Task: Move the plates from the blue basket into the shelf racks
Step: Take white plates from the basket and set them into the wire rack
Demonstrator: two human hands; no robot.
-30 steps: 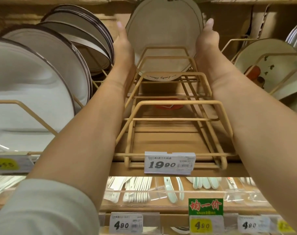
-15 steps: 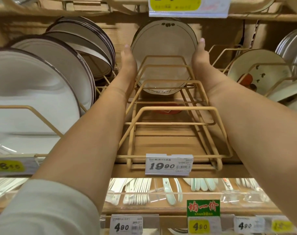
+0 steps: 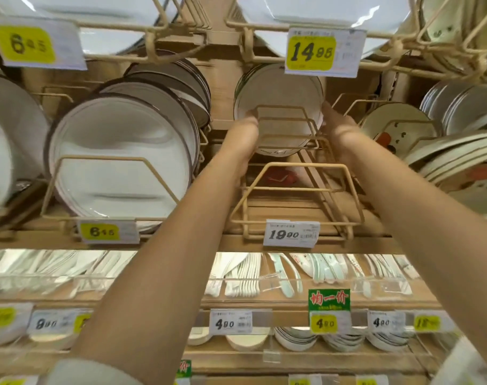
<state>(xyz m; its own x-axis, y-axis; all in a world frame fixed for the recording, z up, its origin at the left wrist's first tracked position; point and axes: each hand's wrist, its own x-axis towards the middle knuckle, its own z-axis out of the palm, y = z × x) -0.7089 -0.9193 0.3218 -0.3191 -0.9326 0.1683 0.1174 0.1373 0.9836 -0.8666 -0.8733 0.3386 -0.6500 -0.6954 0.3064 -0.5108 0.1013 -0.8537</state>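
The left hand (image 3: 246, 132) and right hand (image 3: 338, 129) pressed opposite side edges of the plate (image 3: 278, 98), fingers apparently straight, though blurred. It stood upright at the back of the centre wire rack (image 3: 306, 164), whose front slots were open. White plates (image 3: 120, 162) filled the left rack. Versus 0.5 s ago, the 14.88 tag (image 3: 324, 52) had come fully into view at upper centre.

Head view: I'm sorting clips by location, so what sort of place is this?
Most likely a homeware shop aisle: price tags under each row, plates standing in wire racks, spoons displayed below.
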